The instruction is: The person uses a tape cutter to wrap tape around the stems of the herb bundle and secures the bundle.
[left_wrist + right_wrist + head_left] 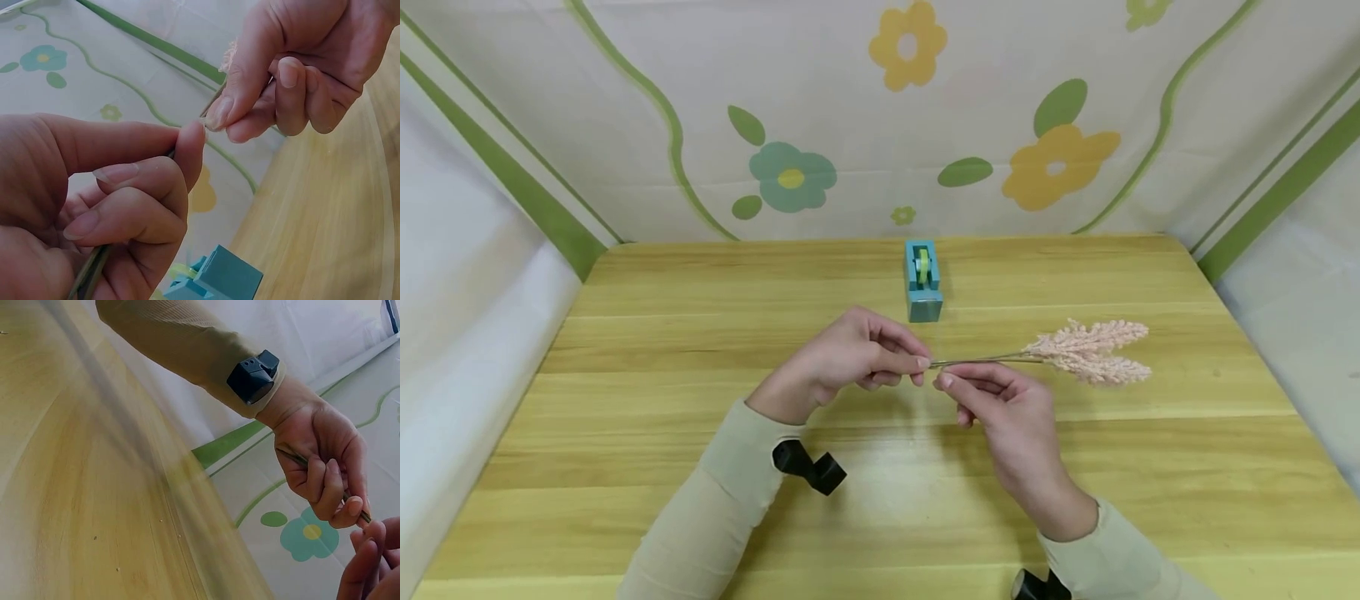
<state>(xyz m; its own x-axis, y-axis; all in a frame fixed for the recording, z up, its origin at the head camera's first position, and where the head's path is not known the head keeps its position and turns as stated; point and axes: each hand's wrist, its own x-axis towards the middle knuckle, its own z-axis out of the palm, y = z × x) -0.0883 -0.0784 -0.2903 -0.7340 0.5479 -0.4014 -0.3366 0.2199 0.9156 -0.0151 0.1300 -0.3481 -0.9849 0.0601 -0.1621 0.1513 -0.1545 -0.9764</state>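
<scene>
Two pale pink flower sprigs (1090, 350) lie side by side in the air over the table, fluffy heads to the right. My left hand (876, 350) pinches their thin stems (977, 361) near the lower end; the stem ends run through its curled fingers, as the left wrist view shows. Close beside it, my right hand (1007, 408) has thumb and index fingertip together at the stems, just right of the left fingertips. A small clear glint shows between the two hands in the left wrist view; I cannot tell what it is.
A blue tape dispenser (925, 308) with a yellow-green roll stands behind the hands on the wooden table (625, 400). A white cloth with printed flowers (842, 100) hangs along the back. Black cameras (827, 473) sit on both wrists.
</scene>
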